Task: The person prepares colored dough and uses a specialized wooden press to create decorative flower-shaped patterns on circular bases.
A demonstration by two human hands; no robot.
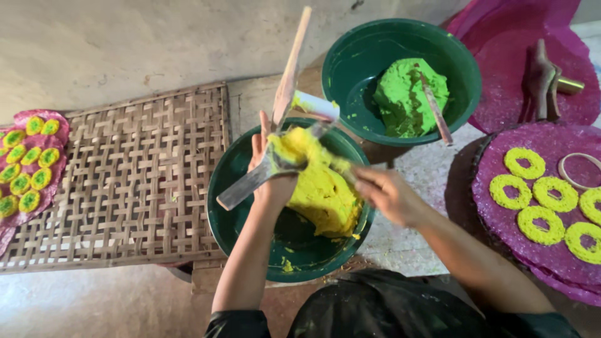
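Hands work over the near green basin (238,181), which holds a lump of yellow dough (322,194) heaped toward its 3 o'clock side. Left hand (269,169) is raised with palm up and fingers spread and upright, carrying a wad of yellow dough on the palm; a flat metal scraper (250,181) lies across the same hand, its blade end sticking out toward 8 o'clock. Whether the fingers actually clamp the scraper, cannot tell — dough covers the contact. Right hand (385,191) sits at the basin's 3 o'clock rim, fingers curled together and pressed against the dough lump; what it pinches, if anything, is hidden.

Wooden stick (290,69) stands up from the basin's 12 o'clock edge, with a pale tube-shaped piece (316,105) beside its base.

At 1 o'clock: second green basin (350,56) with green dough (410,97) and a stick (435,109) lying in it. At 3 o'clock: purple round tray (501,219) carrying yellow dough rings (524,163). At 9 o'clock: woven bamboo mat (138,181), and past it a purple tray (56,163) with yellow-green rounds (28,169).
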